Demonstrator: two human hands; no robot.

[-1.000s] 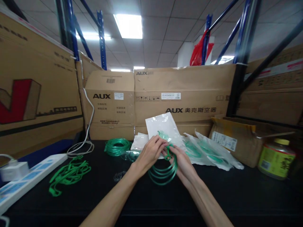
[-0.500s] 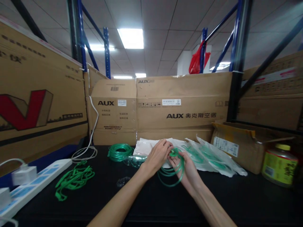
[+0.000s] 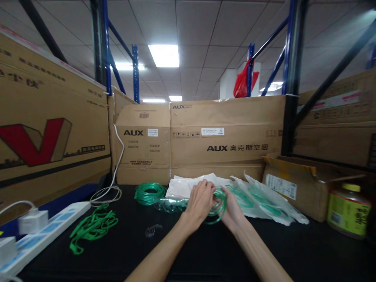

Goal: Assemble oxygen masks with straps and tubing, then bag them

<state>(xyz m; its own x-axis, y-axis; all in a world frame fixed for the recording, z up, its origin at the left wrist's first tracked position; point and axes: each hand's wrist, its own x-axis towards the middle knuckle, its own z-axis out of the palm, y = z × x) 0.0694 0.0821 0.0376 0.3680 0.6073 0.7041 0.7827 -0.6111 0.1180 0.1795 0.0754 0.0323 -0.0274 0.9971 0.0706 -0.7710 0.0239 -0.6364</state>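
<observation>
Between my two hands is a small coil of translucent green tubing [image 3: 216, 220], held up above the black table. My left hand [image 3: 201, 201] is closed on the coil's left side, its fingers bent over the loops. Against the right side, my right hand [image 3: 232, 207] grips the same coil; its fingertips are partly hidden behind the loops. A larger coil of green tubing [image 3: 143, 200] lies on the table to the left, beside a clear plastic bag [image 3: 170, 205]. Clear bags with green coils inside [image 3: 264, 200] lie just right of my hands.
Green cord [image 3: 94, 229] lies bunched at the left, near a white power strip [image 3: 47, 235]. A small clear tangle [image 3: 153, 230] rests before my left forearm. White sheets [image 3: 182, 186] lie behind my hands. An open cardboard box [image 3: 305, 196] and yellow-labelled jar [image 3: 348, 209] stand right.
The coil has been drawn closer between my hands and less of its loops hangs below them. The whole view has shifted slightly downward in the picture.
</observation>
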